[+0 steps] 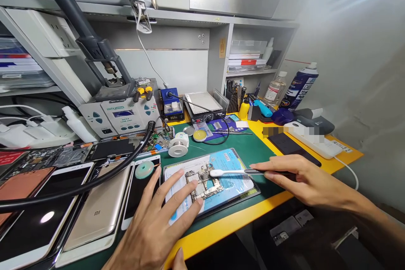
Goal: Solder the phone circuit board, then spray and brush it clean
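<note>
A phone circuit board (pixel 202 179) lies on a blue and white plastic-covered packet (pixel 237 177) in front of me. My left hand (pixel 161 211) has its fingers stretched and spread, with fingertips resting on the board's left edge and the packet. In my right hand (pixel 300 177) is a toothbrush (pixel 232 172), pinched by its dark handle between thumb and fingers. Its white head touches the board's upper right part; the bristles are hidden underneath. Close to my left fingertips, a pale green ring-shaped roll (pixel 145 170) sits on a white phone (pixel 136 194).
Several phones, including a gold one (pixel 95 211), line the left side. A black hose (pixel 95 190) crosses above them. Behind the packet are a solder spool (pixel 178 145), a soldering station (pixel 126 116) and a hot plate (pixel 202 109). A white power strip (pixel 313 139) lies right.
</note>
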Available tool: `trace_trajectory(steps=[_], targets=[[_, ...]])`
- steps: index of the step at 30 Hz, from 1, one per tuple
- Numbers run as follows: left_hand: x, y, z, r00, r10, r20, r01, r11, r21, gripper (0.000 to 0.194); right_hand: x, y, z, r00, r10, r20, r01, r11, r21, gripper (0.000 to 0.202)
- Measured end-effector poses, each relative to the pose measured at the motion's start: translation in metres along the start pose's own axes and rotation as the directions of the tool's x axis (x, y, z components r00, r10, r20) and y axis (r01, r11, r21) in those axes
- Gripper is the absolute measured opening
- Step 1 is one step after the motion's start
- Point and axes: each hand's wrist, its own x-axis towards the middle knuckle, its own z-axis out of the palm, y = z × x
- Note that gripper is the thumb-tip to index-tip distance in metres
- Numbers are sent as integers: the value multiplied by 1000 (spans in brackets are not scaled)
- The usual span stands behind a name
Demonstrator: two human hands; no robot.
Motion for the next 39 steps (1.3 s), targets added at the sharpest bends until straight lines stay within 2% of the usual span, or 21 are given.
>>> trace_trajectory(steps=[2,6,11,14,17,19,22,28,31,34,36,39], targets=[[0,-3,4,1000,15,-17,-15,1000,6,69,1,0,1,1000,17,11,-17,1000,-3,35],[-2,-6,7,999,25,-24,-25,1000,9,75,10,-2,9,999,-30,-20,29,998,-53,40],[-4,-6,9,999,28,-40,-28,1000,9,73,3,-2,-1,999,26,26,-27,999,44,32],[-4,-6,11,998,30,-54,-30,1000,9,74,3,0,-1,999,12,41,-12,1000,8,34],[-4,-7,13,998,29,-59,-28,1000,9,75,10,-1,6,1000,-25,-15,24,998,-54,40],[-4,-7,13,998,26,-59,-26,1000,6,74,12,-1,6,999,-26,-27,25,999,-45,40],[-4,-7,13,998,30,-58,-30,1000,-1,73,8,-1,0,1000,11,16,-11,1000,5,34],[-4,-7,10,999,29,-33,-28,1000,10,73,12,-6,3,997,-79,-23,76,988,-133,40],[-4,-6,8,1000,21,-19,-20,1000,18,74,12,-8,3,999,-38,-29,36,997,-66,37],[-3,-5,8,1000,22,-18,-22,1000,6,70,6,-8,-1,1000,0,26,0,1000,-8,33],[-2,-4,8,999,27,-23,-27,1000,8,68,5,-8,1,999,-23,45,25,998,-54,34],[-2,-5,9,999,26,-34,-26,1000,12,69,10,-9,7,998,-65,-9,63,989,-130,39]])
